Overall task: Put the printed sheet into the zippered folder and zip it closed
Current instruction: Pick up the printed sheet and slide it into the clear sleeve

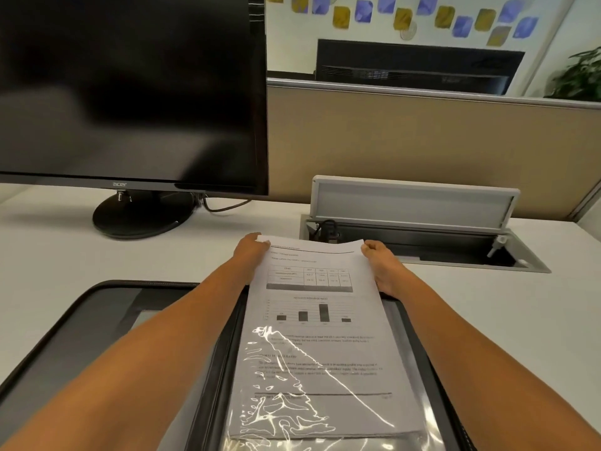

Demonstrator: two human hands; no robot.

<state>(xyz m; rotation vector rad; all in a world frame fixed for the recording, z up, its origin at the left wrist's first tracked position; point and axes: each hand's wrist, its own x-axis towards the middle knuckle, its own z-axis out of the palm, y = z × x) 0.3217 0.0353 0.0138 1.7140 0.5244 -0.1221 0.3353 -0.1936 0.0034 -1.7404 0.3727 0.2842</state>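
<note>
A white desk point(65, 255) carries the open zippered folder point(81, 320), a black monitor point(130, 92) and an open cable box point(422, 236).

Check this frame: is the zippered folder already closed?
No, the zippered folder lies open flat on the desk while the left hand and right hand hold the printed sheet by its top corners.

- Left hand point(250, 252) — arm stretched forward, fingers curled closed in a pinch.
- Right hand point(385, 266) — arm likewise extended, thumb on top, fingers curled, gripping.
</note>
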